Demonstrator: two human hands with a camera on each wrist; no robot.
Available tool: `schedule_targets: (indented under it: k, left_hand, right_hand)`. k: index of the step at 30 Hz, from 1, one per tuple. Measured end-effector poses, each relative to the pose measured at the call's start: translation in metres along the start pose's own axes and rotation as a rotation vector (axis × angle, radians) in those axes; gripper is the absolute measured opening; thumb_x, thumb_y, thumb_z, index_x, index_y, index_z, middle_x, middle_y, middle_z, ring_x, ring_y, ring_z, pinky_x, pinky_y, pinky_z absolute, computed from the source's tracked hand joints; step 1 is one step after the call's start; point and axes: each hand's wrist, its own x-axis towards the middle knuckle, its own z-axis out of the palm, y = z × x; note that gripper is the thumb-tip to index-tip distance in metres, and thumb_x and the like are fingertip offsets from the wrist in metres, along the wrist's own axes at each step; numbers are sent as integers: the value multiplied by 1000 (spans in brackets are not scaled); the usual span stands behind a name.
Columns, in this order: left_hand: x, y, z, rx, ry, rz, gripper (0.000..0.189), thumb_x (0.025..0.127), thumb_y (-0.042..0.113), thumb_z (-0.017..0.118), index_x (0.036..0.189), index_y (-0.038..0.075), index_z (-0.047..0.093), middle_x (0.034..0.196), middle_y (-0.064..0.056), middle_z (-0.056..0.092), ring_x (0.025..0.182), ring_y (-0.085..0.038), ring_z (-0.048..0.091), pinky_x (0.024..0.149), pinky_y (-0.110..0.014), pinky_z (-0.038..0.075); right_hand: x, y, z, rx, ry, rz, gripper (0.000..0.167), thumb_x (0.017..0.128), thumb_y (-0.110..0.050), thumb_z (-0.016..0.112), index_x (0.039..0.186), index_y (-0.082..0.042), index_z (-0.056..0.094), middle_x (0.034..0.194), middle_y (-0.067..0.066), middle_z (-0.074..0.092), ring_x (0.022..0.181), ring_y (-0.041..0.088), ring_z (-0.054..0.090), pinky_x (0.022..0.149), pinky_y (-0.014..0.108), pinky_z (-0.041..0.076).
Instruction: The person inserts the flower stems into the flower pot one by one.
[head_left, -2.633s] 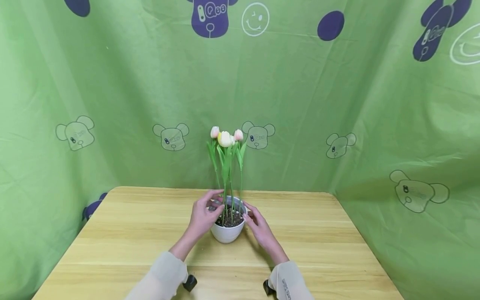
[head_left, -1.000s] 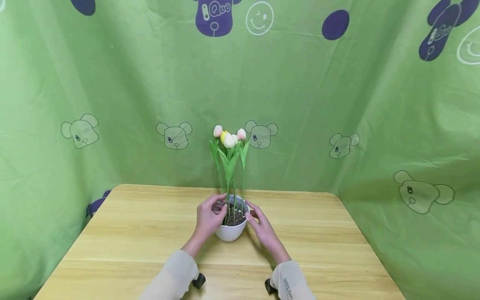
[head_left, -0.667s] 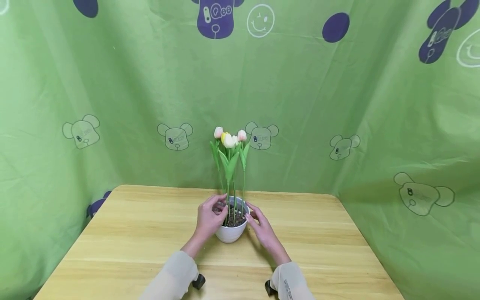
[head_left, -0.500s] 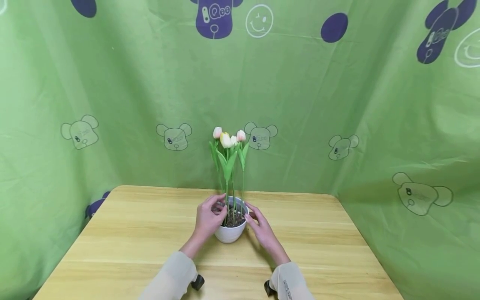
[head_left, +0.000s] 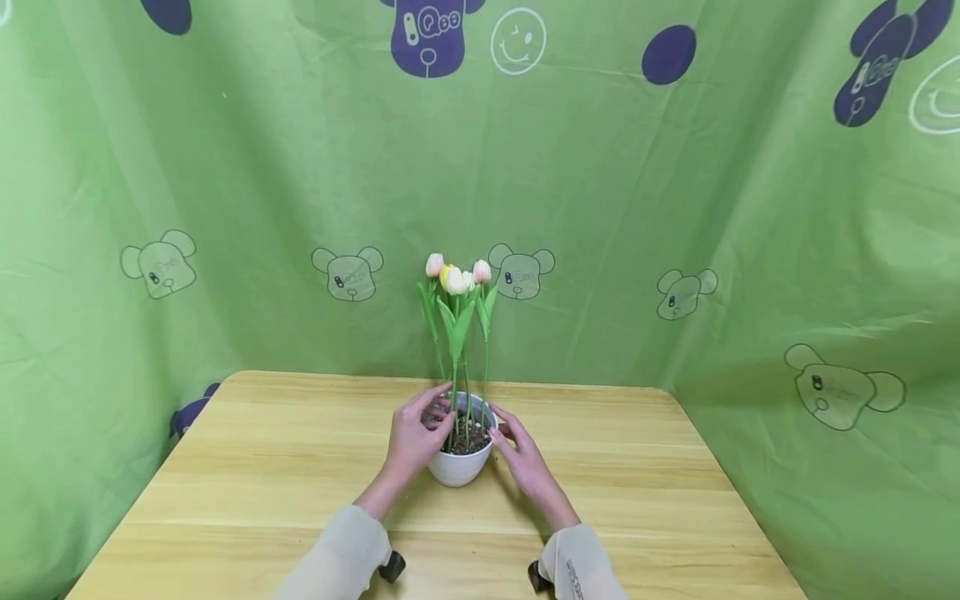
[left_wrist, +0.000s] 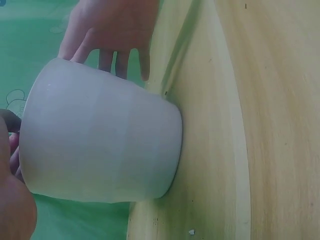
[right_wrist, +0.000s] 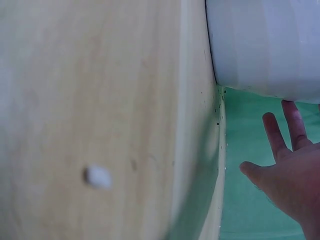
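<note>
A white pot (head_left: 456, 473) of dark soil (head_left: 469, 443) stands upright on the table, with several tulips (head_left: 455, 283) in white, pink and yellow rising from it. My left hand (head_left: 411, 432) is at the pot's left rim, its thumb and index fingertips apart beside the front tulip stem (head_left: 453, 379); whether they touch it is unclear. On the other side, my right hand (head_left: 523, 462) rests extended fingers against the rim. The right wrist view shows those fingers (right_wrist: 295, 125) straight alongside the pot (right_wrist: 260, 45). In the left wrist view the pot (left_wrist: 100, 140) hides most left fingertips.
The wooden table (head_left: 285, 467) carries the pot near its middle. A green printed cloth (head_left: 585, 183) hangs behind and on both sides. A small white crumb (right_wrist: 98, 177) lies on the tabletop. Black wrist straps (head_left: 392, 567) show under the beige sleeves (head_left: 337, 554).
Over the last half second my left index finger has lifted and spread away from the thumb. The front white tulip has shifted slightly right, showing more yellow behind it. My right hand stays put.
</note>
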Motion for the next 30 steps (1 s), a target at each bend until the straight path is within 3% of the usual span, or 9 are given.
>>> schedule_targets:
  k: [5, 11, 19, 25, 30]
  left_hand:
    - [-1, 0, -2, -27, -9, -18, 49, 85, -6, 76, 132, 5, 68, 103, -20, 74, 85, -27, 74, 73, -22, 65]
    - [-2, -1, -4, -37, -2, -6, 48, 85, -6, 76, 131, 4, 68, 103, -18, 75, 86, -25, 74, 74, -23, 65]
    - [-3, -4, -16, -52, 25, 60, 45, 83, -11, 75, 127, -2, 68, 100, -19, 75, 90, -30, 74, 79, -27, 66]
    - [-11, -8, -31, 78, 34, 69, 42, 83, -5, 77, 124, 4, 72, 108, -15, 76, 101, -29, 73, 92, -38, 64]
    - [-21, -16, -39, 180, 17, 50, 35, 85, 1, 79, 119, 7, 75, 109, -6, 77, 103, -25, 70, 94, -45, 61]
  right_hand:
    - [-1, 2, -1, 1, -8, -8, 50, 108, -35, 54, 156, -25, 45, 126, 13, 64, 119, 26, 58, 104, 49, 51]
    - [-1, 5, -1, -8, -15, -7, 51, 108, -38, 53, 157, -27, 44, 127, 13, 64, 120, 27, 58, 106, 55, 51]
    - [0, 3, 0, 11, -2, -9, 51, 107, -35, 55, 156, -25, 45, 129, 15, 65, 122, 31, 59, 106, 55, 51]
    - [1, 3, 0, 25, -10, -12, 52, 108, -33, 55, 157, -22, 44, 130, 16, 65, 124, 32, 59, 108, 56, 50]
    - [0, 2, 0, 23, -8, -11, 51, 107, -33, 55, 157, -23, 44, 129, 15, 66, 123, 31, 59, 109, 55, 49]
